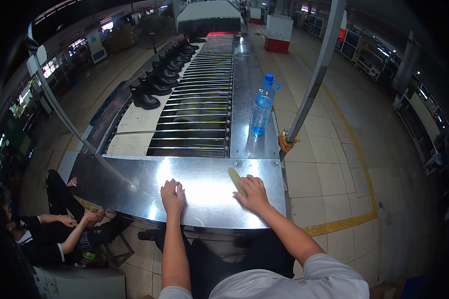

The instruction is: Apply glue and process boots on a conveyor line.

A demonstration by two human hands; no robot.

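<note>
On the shiny metal tabletop [129, 192] in front of me rests my left hand [172, 198], its fingers loosely curled in, with nothing visible in them. To its right, my right hand [254, 194] is closed around a slim yellow-green piece [236, 178] with a rounded end. That end sticks out past the thumb and fingers toward the far left; the rest is hidden under the hand. I cannot make out what kind of thing it is. Farther off, a clear water bottle [262, 110] with a blue cap stands on the metal side ledge.
A roller conveyor [197, 104] runs away from the table toward a hooded machine [209, 17]. Several black boots [145, 97] line a pale strip on its left. A metal post [317, 74] rises at right. At lower left sits another person [45, 234], hands together.
</note>
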